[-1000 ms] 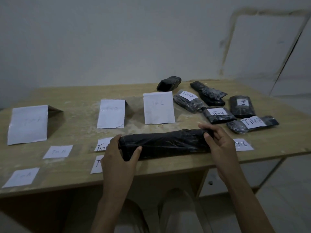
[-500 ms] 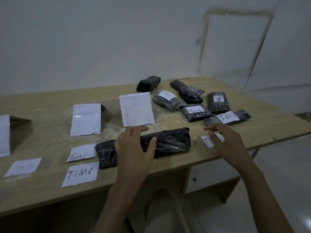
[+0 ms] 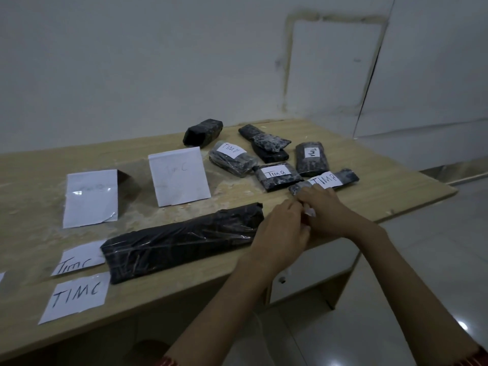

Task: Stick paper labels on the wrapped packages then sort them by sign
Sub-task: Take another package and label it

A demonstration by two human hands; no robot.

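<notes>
A long black wrapped package (image 3: 182, 241) lies unlabelled along the table's front edge, with neither hand on it. Just right of its end, my left hand (image 3: 280, 231) and my right hand (image 3: 324, 207) meet with curled fingers around a small white paper label (image 3: 310, 213). Only a corner of the label shows between them. Two loose "TIMC" labels (image 3: 79, 260) (image 3: 76, 295) lie flat at the package's left end. A standing "TIM C" sign (image 3: 179, 175) is behind the package, and a second standing sign (image 3: 91, 198) is to its left.
Behind my hands lie labelled black packages: "TIM B" (image 3: 232, 159), "TIM B" (image 3: 277, 175), "TIMA" (image 3: 311, 157) and "TIMB" (image 3: 327, 180). Two unlabelled ones (image 3: 203, 132) (image 3: 266, 143) sit near the wall. The wooden table's right corner (image 3: 435, 191) is close by.
Both hands have let go of the long package. The right hand reached the label to the right, then the left hand joined it there. My view has swung right.
</notes>
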